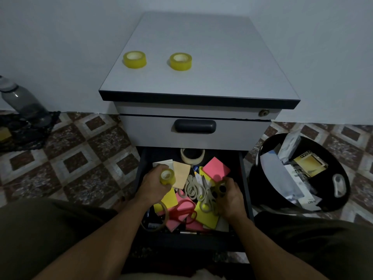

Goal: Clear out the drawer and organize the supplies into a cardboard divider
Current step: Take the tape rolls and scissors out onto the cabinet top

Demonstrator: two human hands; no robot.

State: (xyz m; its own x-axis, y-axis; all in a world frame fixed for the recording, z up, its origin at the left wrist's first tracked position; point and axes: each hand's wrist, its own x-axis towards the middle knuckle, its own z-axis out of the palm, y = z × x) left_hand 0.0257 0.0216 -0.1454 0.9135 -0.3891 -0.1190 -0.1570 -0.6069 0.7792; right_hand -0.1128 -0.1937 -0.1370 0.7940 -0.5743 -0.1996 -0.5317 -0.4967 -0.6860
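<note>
At the left side of the open drawer [245, 178], the left hand [154, 185] is clamped round a yellow tape roll [167, 177], held, it seems, just above the sticky notes [216, 168]. On the cabinet top [222, 67] a second roll [134, 59] stands by the left edge and a third roll [180, 61] toward the middle. Both lie up and away from that hand, so the left arm looks the nearer one for setting this roll beside them. By the drawer's right edge the right hand [232, 197] curls its fingers on the loop handle of grey scissors [222, 188]; their blade direction is lost in the heap. No cardboard divider is in view.
</note>
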